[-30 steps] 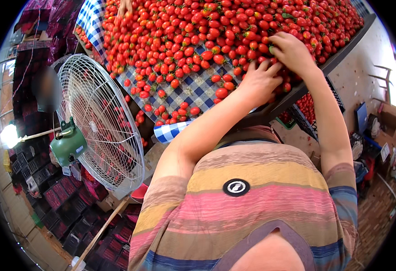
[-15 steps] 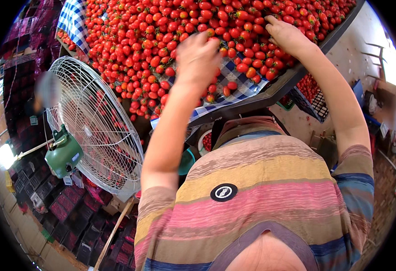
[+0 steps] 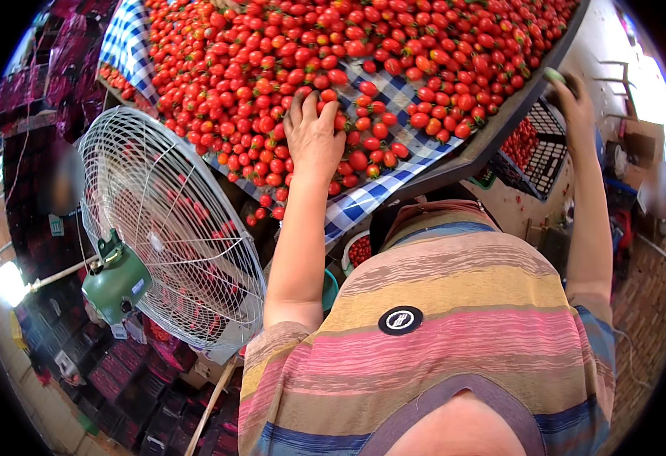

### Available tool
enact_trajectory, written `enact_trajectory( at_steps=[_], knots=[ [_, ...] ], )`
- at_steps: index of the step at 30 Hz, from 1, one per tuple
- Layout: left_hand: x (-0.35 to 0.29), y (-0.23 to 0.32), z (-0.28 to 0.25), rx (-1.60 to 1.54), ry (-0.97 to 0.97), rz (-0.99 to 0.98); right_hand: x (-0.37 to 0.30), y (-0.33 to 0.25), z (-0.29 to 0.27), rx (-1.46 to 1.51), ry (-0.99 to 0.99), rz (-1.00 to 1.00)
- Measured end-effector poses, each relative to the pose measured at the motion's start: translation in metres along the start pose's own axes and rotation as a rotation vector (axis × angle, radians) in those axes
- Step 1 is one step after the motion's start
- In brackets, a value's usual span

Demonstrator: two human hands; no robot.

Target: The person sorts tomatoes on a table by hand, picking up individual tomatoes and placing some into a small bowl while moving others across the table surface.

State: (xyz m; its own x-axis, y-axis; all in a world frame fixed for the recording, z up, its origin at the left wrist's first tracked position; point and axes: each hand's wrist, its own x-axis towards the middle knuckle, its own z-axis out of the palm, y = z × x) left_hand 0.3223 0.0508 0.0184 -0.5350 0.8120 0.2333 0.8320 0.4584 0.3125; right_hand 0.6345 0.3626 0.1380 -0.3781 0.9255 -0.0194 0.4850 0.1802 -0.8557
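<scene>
A thick layer of red cherry tomatoes (image 3: 249,68) covers the table, over a blue-and-white checked cloth (image 3: 371,194) that shows at the near edge. My left hand (image 3: 314,140) rests on the tomatoes near the middle, fingers spread and bent down among them. Off the table's right edge, my right hand (image 3: 574,106) is raised with a small pale green, roundish thing (image 3: 553,74) at its fingertips; it is too blurred to name surely. Below and beside that hand, a black lattice crate (image 3: 550,144) holds more red tomatoes (image 3: 520,143).
A large wire-caged fan (image 3: 169,228) with a green motor (image 3: 116,281) stands close on my left. The table's dark raised rim (image 3: 493,140) runs along the right side. Under the near edge are a white bucket (image 3: 357,249) of tomatoes and a teal container (image 3: 330,289).
My right hand has left the tomatoes and swung right, past the table rim, with the green thing. My left hand has moved slightly down and left, its fingers now among tomatoes.
</scene>
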Motion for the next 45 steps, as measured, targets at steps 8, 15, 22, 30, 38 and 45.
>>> enact_trajectory(
  at_steps=[8, 15, 22, 30, 38, 45],
  knots=[
    [-0.007, 0.097, 0.008, -0.267, -0.101, 0.309, 0.033, 0.196, -0.124, -0.528, 0.279, 0.084],
    [-0.054, 0.019, -0.035, -0.051, -0.363, -0.05, 0.012, 0.008, 0.043, -0.622, -0.012, -0.767],
    [-0.077, -0.015, -0.102, -0.054, -0.148, -0.45, -0.004, -0.012, 0.11, -0.469, -0.427, -0.835],
    [-0.047, -0.028, -0.033, 0.179, 0.038, -0.566, 0.036, -0.004, 0.159, -0.511, -0.667, -1.001],
    [-0.041, -0.024, -0.042, -0.188, -0.179, -0.899, -0.013, -0.042, 0.213, -0.113, -1.369, -0.723],
    [0.003, 0.096, -0.041, -0.529, 0.018, -0.536, 0.002, -0.031, 0.221, 0.59, -1.413, 0.956]
  ],
)
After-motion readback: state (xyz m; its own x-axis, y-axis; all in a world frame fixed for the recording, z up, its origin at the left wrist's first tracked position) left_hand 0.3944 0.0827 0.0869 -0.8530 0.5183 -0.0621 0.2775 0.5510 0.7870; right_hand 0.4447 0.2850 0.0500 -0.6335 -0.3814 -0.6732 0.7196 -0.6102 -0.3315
